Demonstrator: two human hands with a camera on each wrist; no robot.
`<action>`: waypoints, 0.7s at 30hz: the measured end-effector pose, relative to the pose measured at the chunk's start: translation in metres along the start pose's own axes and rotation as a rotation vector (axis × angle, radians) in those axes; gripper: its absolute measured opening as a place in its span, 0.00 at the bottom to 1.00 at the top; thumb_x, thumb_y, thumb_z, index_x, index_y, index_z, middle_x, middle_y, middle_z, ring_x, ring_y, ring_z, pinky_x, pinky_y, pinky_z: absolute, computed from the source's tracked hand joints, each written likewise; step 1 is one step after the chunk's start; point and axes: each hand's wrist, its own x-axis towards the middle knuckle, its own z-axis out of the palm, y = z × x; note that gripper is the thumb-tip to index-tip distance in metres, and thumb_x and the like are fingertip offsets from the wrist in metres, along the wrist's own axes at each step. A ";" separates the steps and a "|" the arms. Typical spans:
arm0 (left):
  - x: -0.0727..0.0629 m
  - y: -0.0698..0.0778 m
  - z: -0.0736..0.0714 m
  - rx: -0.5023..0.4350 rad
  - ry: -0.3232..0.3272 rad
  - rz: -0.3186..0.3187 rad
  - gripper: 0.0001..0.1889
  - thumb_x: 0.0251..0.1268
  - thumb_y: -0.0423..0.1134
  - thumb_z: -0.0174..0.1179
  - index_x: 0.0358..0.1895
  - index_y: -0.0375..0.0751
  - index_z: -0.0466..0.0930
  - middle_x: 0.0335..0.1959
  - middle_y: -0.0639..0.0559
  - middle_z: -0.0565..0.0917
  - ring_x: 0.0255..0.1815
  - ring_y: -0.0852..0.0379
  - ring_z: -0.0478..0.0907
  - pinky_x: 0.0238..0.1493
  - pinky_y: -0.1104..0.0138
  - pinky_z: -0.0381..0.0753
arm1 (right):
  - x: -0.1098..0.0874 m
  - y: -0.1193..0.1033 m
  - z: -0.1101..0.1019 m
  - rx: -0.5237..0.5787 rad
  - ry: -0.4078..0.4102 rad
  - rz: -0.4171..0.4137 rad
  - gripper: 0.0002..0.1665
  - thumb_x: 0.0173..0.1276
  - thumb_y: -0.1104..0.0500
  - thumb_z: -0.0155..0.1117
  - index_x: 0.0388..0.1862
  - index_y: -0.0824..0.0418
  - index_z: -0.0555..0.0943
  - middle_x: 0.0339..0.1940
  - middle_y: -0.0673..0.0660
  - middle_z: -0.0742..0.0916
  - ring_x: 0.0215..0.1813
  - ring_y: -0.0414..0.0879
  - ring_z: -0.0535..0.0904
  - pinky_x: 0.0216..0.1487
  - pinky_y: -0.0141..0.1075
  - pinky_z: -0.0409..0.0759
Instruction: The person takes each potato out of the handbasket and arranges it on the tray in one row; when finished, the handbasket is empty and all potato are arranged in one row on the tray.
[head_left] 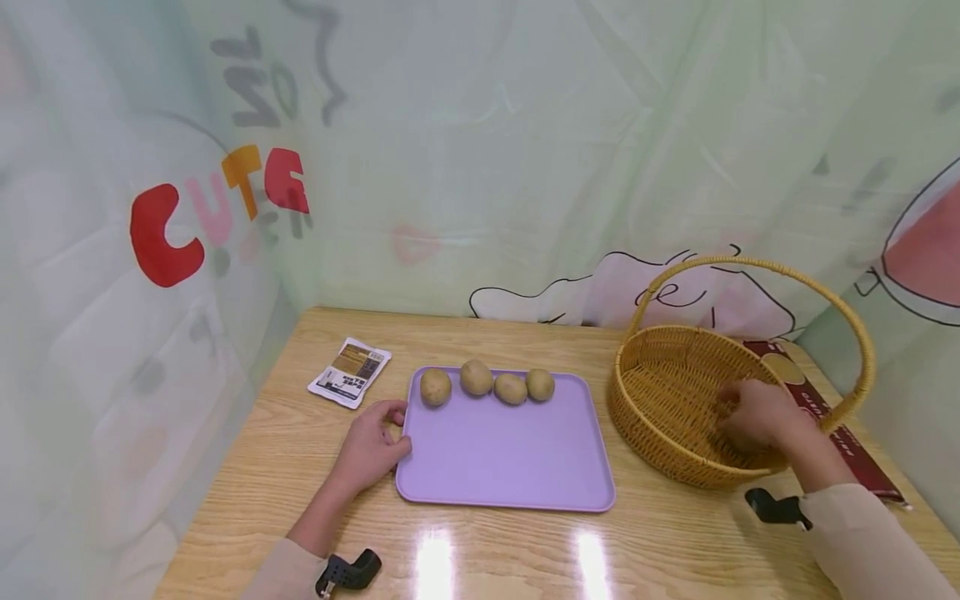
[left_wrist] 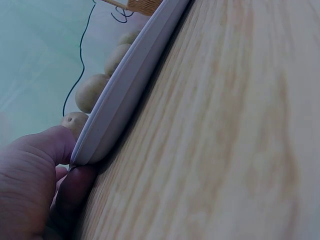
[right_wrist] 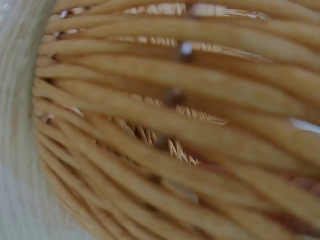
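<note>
A lilac tray (head_left: 510, 450) lies on the table, with several potatoes (head_left: 476, 377) in a row along its far side. My left hand (head_left: 372, 446) pinches the tray's left rim; in the left wrist view the thumb (left_wrist: 52, 142) is on top of the rim and a finger is beneath it. On the right, my right hand (head_left: 761, 412) reaches down inside a wicker basket (head_left: 656, 429) with a tall arched handle. Its fingers point down and are partly hidden, so whether they hold anything is unclear. Only basket weave (right_wrist: 165, 100) fills the right wrist view, close up.
A small printed pouch (head_left: 350, 372) lies left of the tray's far corner. Behind and right of the basket is a dark red printed package (head_left: 862, 458). A patterned curtain (head_left: 480, 167) hangs along the table's back edge.
</note>
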 end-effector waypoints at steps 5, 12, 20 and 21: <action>0.000 0.000 -0.001 -0.010 -0.003 0.009 0.26 0.46 0.24 0.64 0.55 0.31 0.76 0.37 0.48 0.77 0.16 0.61 0.69 0.14 0.71 0.71 | -0.002 -0.004 0.004 0.040 -0.070 -0.011 0.30 0.49 0.57 0.76 0.49 0.71 0.79 0.38 0.64 0.81 0.37 0.56 0.75 0.33 0.44 0.79; 0.000 0.001 -0.001 -0.005 0.006 0.016 0.26 0.45 0.23 0.64 0.55 0.31 0.77 0.37 0.47 0.78 0.16 0.62 0.70 0.14 0.71 0.71 | -0.008 -0.009 0.004 0.027 -0.099 -0.016 0.27 0.48 0.60 0.75 0.47 0.70 0.79 0.35 0.60 0.81 0.35 0.53 0.75 0.32 0.43 0.79; 0.000 0.002 -0.001 0.007 0.003 0.002 0.26 0.45 0.24 0.65 0.55 0.31 0.77 0.37 0.48 0.77 0.17 0.62 0.70 0.15 0.71 0.71 | -0.011 -0.010 0.009 -0.032 -0.047 -0.053 0.13 0.53 0.63 0.69 0.35 0.69 0.79 0.27 0.55 0.80 0.29 0.49 0.74 0.27 0.41 0.75; 0.000 0.002 -0.001 0.008 0.004 0.005 0.26 0.45 0.24 0.65 0.55 0.31 0.77 0.37 0.48 0.77 0.17 0.62 0.70 0.15 0.71 0.71 | -0.010 -0.011 0.008 -0.038 -0.037 -0.054 0.12 0.53 0.62 0.69 0.34 0.69 0.80 0.27 0.55 0.80 0.28 0.49 0.74 0.26 0.40 0.75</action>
